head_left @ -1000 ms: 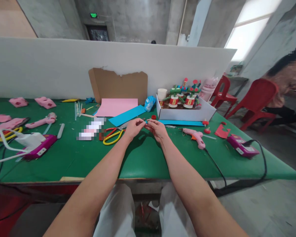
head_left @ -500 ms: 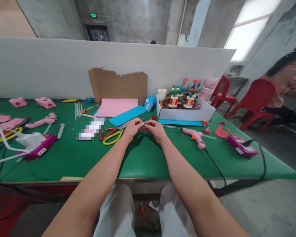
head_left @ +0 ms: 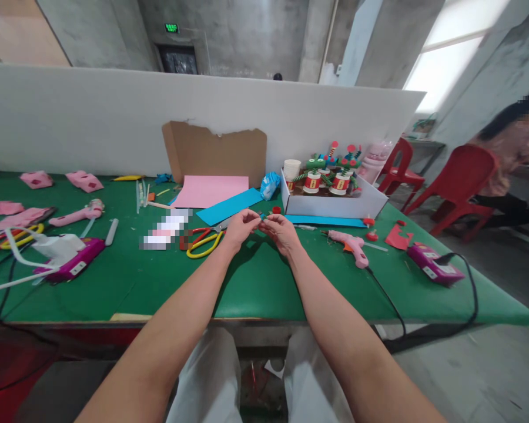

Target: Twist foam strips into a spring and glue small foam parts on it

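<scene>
Left hand (head_left: 242,228) and right hand (head_left: 282,232): each grip pinching small blue-green piece (head_left: 263,216), fingertips nearly meeting, near side of white box (head_left: 335,207), toward its left. Red disc (head_left: 276,210) just beside box's left front corner. Scissors (head_left: 206,242) farther left of box, near left hand. Pink glue gun (head_left: 352,245) on desk (head_left: 255,288), nearer than box. Paper-cup figures (head_left: 326,176) inside box. Blue crumpled bundle (head_left: 270,185) just left of box.

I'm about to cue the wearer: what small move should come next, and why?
I'd suggest tilting the small blue-green piece slightly toward the camera, without loosening either pinch. It sits between the fingertips of the left hand and right hand, which cover most of it, so its shape can't be judged.
</scene>
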The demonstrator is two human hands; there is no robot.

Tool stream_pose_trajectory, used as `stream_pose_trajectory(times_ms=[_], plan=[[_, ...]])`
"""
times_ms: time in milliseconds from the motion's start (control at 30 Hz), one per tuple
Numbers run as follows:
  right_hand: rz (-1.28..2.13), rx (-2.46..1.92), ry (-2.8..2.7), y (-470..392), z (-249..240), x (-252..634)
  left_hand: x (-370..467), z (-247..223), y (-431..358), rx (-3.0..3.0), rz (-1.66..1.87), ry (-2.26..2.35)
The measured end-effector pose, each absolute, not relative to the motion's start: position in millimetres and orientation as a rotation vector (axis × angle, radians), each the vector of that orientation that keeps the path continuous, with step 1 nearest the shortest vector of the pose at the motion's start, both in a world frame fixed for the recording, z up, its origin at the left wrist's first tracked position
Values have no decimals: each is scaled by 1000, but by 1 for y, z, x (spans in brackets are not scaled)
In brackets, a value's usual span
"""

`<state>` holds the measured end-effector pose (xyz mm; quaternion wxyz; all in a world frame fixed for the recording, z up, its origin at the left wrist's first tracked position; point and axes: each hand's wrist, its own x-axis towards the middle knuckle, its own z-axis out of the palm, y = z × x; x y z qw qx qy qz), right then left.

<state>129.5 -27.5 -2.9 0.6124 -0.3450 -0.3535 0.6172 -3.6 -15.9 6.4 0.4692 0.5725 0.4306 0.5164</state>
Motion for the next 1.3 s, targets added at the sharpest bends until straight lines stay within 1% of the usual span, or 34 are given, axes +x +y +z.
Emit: stream_pose_trajectory(times_ms=[200,533,667,733,833,967,1033,1133,1200,1300], plan=[[1414,-773,-807,-27,-5,128,-3,3,-14,1316,1219,1027],[1513,-829,-816,-30,-3,127,-2,1,-12,1327,1287,1084],[1446,-897,-805,-28,-3,129,0,1,-11,1294,1304,1113],[1345,-955,-818,-29,-2,130,1,0,-11,1268,1322,1113],[1100,-1072,-865,-43,5,134,3,-1,-13,1261,1311,1078],[764,-1233,-1095,-89,23,169,6,0,-20,1199,1274,1007],[474,-1422,-1239,-116,30,202,7,2,-24,1149,1271,974],[124,-1852,-1250,-145,35,258,7,6,-28,1126,1259,947],[61,-2151,-1255,-153,34,287,7,8,-29,1136,1258,942],[188,-2425,-1345,-149,34,306,5,9,-29,1129,1266,940]])
